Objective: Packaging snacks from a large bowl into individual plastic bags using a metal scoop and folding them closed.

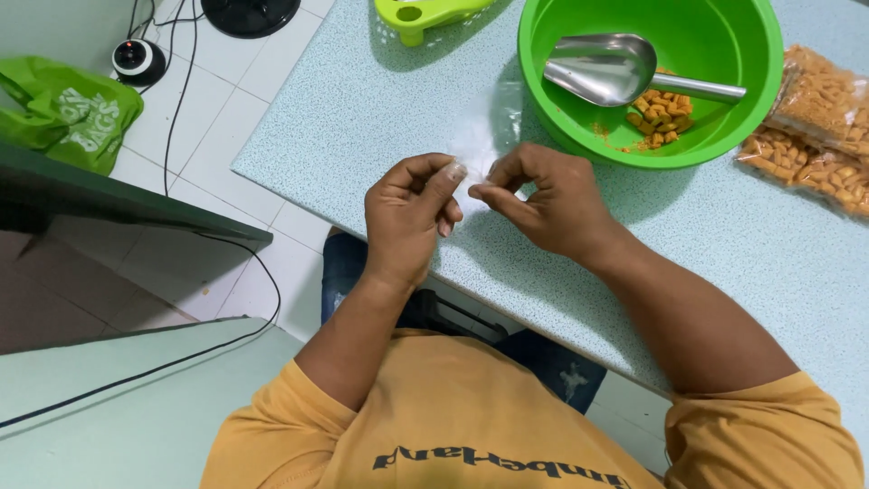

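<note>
My left hand (412,213) and my right hand (543,199) meet over the speckled pale-blue table (362,118), both pinching the near edge of a small clear plastic bag (484,127) that lies flat and looks empty. Just beyond the bag stands a green plastic bowl (724,36). In the bowl lie a metal scoop (606,68) and a small heap of orange snack pieces (661,113). The bag's far end reaches the bowl's near side.
Two filled clear bags of orange snacks (815,127) lie at the table's right edge. A lime-green plastic item (421,14) sits at the far edge. On the tiled floor to the left are a green carrier bag (68,109), black cables and a round black device (138,62).
</note>
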